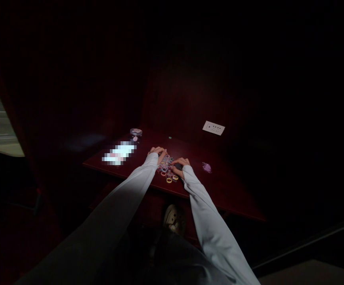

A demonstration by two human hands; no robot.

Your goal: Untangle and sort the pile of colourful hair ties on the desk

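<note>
A loose pile of small coloured hair ties (pixel 163 169), mostly pink, grey and yellow, lies near the front edge of the dark red table. At the pile's far left side is my left hand (pixel 157 152), its fingers bent over the ties and the thumb apart from them. My right hand (pixel 180 164) reaches in from the right. Its thumb and forefinger come close together at the pile, and what is between them is too small to make out. A yellow hair tie (pixel 169 180) lies at the near edge of the pile.
On the table (pixel 225 190), a small purple heap (pixel 207 167) lies to the right. A clear round jar (pixel 135 134) stands back left, behind a bright pixelated rectangle (pixel 119 153). One small green ring (pixel 170 137) lies farther back. The wall has a white socket plate (pixel 213 128).
</note>
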